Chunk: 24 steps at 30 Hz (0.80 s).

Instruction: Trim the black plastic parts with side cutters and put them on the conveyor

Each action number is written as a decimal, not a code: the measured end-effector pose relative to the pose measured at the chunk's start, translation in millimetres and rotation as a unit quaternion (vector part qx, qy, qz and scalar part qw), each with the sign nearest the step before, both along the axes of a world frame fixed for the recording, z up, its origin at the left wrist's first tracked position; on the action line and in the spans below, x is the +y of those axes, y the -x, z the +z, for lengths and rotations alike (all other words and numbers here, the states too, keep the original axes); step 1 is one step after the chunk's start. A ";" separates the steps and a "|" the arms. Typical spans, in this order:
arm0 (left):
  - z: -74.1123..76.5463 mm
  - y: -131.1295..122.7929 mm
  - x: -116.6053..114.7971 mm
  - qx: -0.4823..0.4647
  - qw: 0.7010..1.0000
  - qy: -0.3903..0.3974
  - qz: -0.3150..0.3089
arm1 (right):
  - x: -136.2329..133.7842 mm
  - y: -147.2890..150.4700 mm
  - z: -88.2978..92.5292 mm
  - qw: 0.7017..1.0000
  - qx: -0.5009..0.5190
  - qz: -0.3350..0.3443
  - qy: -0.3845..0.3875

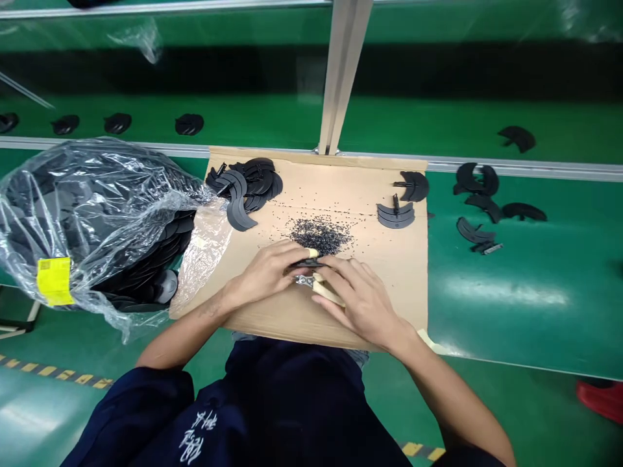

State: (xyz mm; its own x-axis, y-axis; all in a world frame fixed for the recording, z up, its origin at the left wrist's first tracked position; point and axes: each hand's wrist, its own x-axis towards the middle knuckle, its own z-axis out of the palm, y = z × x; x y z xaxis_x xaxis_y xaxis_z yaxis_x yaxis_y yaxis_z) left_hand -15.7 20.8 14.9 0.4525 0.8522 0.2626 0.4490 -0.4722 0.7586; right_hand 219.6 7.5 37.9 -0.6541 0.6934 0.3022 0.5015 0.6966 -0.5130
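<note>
My left hand is closed, fingers pinching a small dark plastic part over the cardboard's near half. A pale covering wraps one of its fingertips. My right hand is curled around a small metal hand tool that looks like nippers, with its fingertips at the same dark part. Pale wrapping also shows by the right fingers, hiding much of the tool's handles. Just beyond both hands lies a scattered heap of tiny black bits.
A cardboard sheet covers the green table. Black curved parts are piled at its back left, with two more at the right. A clear plastic bag of black parts stands left. An upright metal post rises behind.
</note>
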 end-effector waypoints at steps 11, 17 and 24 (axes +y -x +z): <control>5.4 6.2 -30.9 -0.160 0.985 0.041 0.058 | 1.7 -17.7 11.9 0.995 0.091 -0.017 0.026; 5.2 6.0 -31.0 -0.196 0.980 0.012 0.042 | 9.5 -16.4 10.3 0.996 0.076 0.032 0.022; 3.4 6.4 -31.1 -0.198 0.980 0.018 0.025 | 15.5 -19.7 8.6 0.998 0.036 0.056 -0.011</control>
State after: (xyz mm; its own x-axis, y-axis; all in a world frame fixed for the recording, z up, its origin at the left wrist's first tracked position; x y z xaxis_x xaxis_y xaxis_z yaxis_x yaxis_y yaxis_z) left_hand -22.1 -10.3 18.3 0.2791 0.8828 0.3780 0.1375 -0.4263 0.8941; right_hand 239.3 22.9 46.6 -0.7027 0.6105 0.3654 0.3832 0.7575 -0.5285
